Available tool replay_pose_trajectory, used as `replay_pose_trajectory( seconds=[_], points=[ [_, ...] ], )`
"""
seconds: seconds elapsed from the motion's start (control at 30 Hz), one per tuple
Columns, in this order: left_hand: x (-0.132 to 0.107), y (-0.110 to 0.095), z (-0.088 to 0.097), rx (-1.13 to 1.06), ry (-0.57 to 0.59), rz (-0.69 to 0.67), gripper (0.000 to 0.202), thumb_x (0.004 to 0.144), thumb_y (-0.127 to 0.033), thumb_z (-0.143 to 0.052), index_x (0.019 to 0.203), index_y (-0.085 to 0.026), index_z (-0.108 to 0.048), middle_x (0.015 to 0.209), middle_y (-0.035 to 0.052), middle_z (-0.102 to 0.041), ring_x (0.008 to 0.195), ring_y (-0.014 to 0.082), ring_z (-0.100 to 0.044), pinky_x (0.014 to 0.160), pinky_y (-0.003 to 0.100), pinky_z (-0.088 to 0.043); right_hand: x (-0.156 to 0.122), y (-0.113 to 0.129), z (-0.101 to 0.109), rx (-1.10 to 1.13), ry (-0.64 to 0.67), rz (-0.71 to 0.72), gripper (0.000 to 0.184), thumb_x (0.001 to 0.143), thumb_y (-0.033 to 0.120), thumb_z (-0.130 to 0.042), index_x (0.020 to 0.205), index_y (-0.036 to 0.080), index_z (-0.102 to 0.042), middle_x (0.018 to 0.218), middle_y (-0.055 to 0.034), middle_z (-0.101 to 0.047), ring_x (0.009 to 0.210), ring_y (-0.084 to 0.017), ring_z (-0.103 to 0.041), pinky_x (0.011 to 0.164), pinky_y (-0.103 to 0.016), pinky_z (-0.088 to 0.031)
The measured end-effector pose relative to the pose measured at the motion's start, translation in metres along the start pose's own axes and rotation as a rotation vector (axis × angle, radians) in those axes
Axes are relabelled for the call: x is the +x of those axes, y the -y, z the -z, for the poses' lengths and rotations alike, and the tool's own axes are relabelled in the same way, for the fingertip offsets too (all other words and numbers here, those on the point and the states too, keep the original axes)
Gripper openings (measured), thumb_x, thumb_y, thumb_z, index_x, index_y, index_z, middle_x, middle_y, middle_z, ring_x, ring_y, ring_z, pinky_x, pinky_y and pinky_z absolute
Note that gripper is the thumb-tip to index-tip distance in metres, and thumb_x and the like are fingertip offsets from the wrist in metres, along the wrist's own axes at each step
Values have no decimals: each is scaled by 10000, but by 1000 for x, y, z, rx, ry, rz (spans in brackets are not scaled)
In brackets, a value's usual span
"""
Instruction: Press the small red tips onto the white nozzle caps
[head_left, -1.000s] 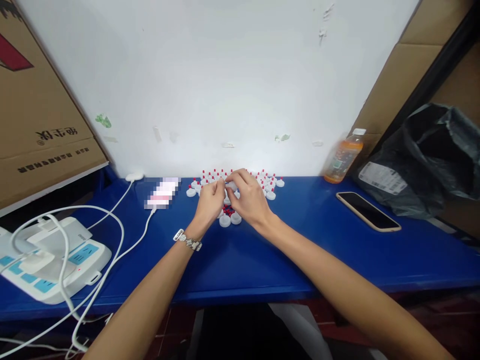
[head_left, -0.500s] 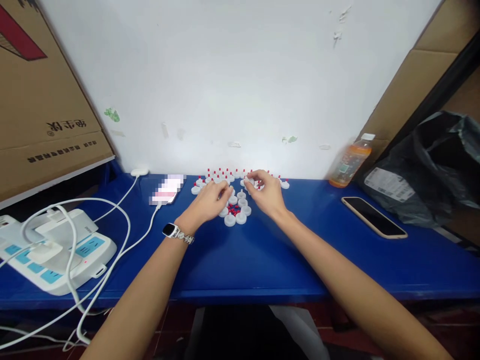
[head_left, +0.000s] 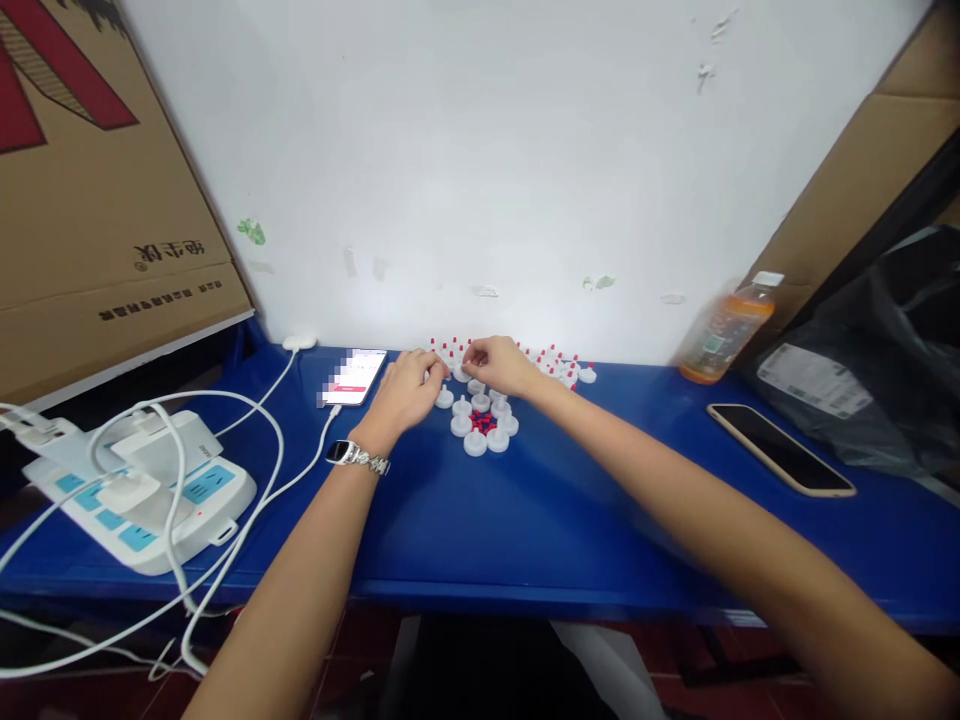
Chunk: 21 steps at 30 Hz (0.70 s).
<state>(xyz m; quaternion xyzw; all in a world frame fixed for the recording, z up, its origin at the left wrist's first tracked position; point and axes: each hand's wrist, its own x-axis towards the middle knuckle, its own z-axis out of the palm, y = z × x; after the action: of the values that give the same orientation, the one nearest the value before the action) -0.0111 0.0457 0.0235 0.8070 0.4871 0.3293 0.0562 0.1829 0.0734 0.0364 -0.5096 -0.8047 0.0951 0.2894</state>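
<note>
Several white nozzle caps without tips stand in a ring on the table, around a small heap of red tips. Behind them are more white caps with red tips, in a cluster along the wall and partly hidden by my hands. My left hand is curled at the left of the cluster, beside a bare white cap; what its fingers hold is hidden. My right hand reaches across to the left with thumb and forefinger pinched over the caps. The thing in that pinch is too small to make out.
On the blue table, a phone on a cable and a power strip with looped white cables lie left. To the right are another phone, an orange drink bottle and a dark plastic bag. A white wall stands behind.
My right hand has moved left over the caps, close to my left hand. A bare white cap now shows beside my left hand. The whole view has shifted slightly.
</note>
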Motion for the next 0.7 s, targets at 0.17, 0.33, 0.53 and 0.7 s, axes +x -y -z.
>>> replay_pose_trajectory(
  seconds=[0.17,0.33,0.53,0.7],
  points=[
    [1,7,-2,12,-15,40,346,944,-262,-340,867,-210,-673,986,82,-693,1008,258,-598,925,397,-446,13,-1,-11,-257,141,57,136,816,276,-642,831,220,-764,901,-42,-761,1010,-263,-617,938,-391,-378],
    [1,5,-2,19,3,41,332,939,-259,-354,852,-211,-671,997,79,-698,1011,259,-598,910,399,-447,12,0,-15,-331,216,61,164,809,359,-682,855,229,-769,933,-72,-755,1093,-312,-567,977,-445,-347],
    [-1,1,4,80,-64,126,349,951,-264,-346,867,-196,-678,1023,105,-709,1005,267,-617,890,397,-454,25,6,-14,-254,152,-11,220,850,376,-620,945,233,-758,957,-47,-751,1008,-256,-627,944,-390,-390],
    [-2,6,8,188,-84,297,359,955,-250,-341,868,-185,-683,1008,129,-723,984,285,-644,842,395,-468,43,18,-29,-268,202,-28,239,812,432,-677,906,228,-758,921,-39,-754,952,-234,-657,927,-368,-416]
  ],
)
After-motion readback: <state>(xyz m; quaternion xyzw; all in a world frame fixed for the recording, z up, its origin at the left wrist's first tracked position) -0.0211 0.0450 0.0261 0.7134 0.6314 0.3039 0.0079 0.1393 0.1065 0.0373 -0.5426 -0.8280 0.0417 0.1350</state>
